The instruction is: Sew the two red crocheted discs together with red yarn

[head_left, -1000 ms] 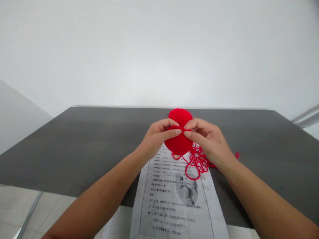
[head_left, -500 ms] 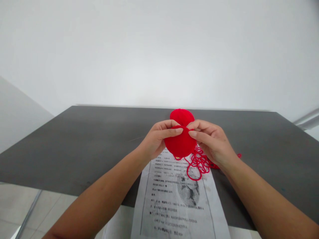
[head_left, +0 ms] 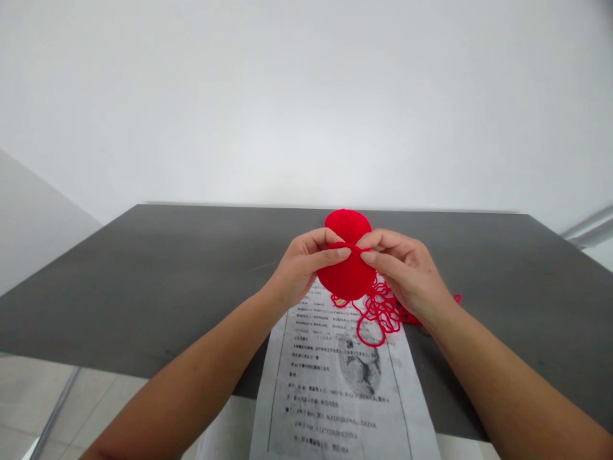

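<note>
A round red knitted piece [head_left: 347,276] is held up above the table between both hands. My left hand [head_left: 311,262] pinches its upper left edge between thumb and fingers. On the upper right edge, the thumb and fingers of my right hand [head_left: 402,265] are closed. Directly behind stands a red yarn ball [head_left: 347,223], its lower part hidden by the fingers and the piece. Loose red yarn [head_left: 383,312] lies in tangled loops below the right hand, partly over a printed sheet [head_left: 330,383].
The dark grey table [head_left: 143,275] reaches back to a white wall [head_left: 287,96]. The sheet, with text and an oval picture, hangs past the table's front edge. Pale floor tiles [head_left: 29,396] show at the lower left, and grey bars at the far right.
The view has shifted very slightly. Both hands keep their pinch on the red piece, with hardly any movement.
</note>
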A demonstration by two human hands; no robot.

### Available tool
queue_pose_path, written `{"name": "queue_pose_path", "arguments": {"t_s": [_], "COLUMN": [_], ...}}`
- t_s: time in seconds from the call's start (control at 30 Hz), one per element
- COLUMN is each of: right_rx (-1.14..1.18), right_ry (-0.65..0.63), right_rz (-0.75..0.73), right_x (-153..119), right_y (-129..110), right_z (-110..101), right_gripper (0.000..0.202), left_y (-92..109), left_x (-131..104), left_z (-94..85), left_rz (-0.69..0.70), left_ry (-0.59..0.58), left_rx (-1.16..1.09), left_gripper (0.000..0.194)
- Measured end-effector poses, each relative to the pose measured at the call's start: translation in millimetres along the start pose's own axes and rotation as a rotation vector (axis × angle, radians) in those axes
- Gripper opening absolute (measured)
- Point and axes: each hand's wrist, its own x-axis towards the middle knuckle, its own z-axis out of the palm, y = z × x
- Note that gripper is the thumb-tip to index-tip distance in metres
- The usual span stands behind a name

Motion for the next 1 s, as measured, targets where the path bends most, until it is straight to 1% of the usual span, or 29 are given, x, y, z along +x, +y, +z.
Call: {"name": "queue_pose_path", "arguments": {"t_s": [0.2, 0.4, 0.5, 0.7, 0.8, 1.0], "right_rx": [-0.031, 0.043, 0.056, 0.028, 0.006, -0.037], "right_ry": [0.029, 0.043, 0.038, -0.015, -0.007, 0.02], "right_rz": [-0.001, 0.05, 0.062, 0.043, 0.053, 0.029], "right_x": [1.2, 2.3, 2.1, 1.7, 1.8, 1.7], "right_y": [-0.9, -3.8, -4.8, -2.1, -0.6, -1.6], "right_z": [1.6, 4.1, 4.2, 0.6, 0.2, 2.1], "right_gripper": [0.014, 0.016, 0.016, 0.014, 0.015, 0.014], "left_y": [-3.0, -3.5, -3.1, -3.2, -4.2, -6.4], "left_x": [1.3, 1.1, 1.0, 1.1, 1.2, 2.5], "left_z": [-2.1, -3.8, -3.7, -3.5, -4.0, -6.4], "left_rz": [0.053, 0.017, 0.025, 0.039, 0.031, 0.046], "left_ry": [0.005, -0.043, -0.044, -0.039, -0.035, -0.009], "left_rx": [0.108, 0.172, 0.17, 0.15, 0.137, 0.155], "left_gripper": [0.024, 0.027, 0.027, 0.025, 0.024, 0.025]}}
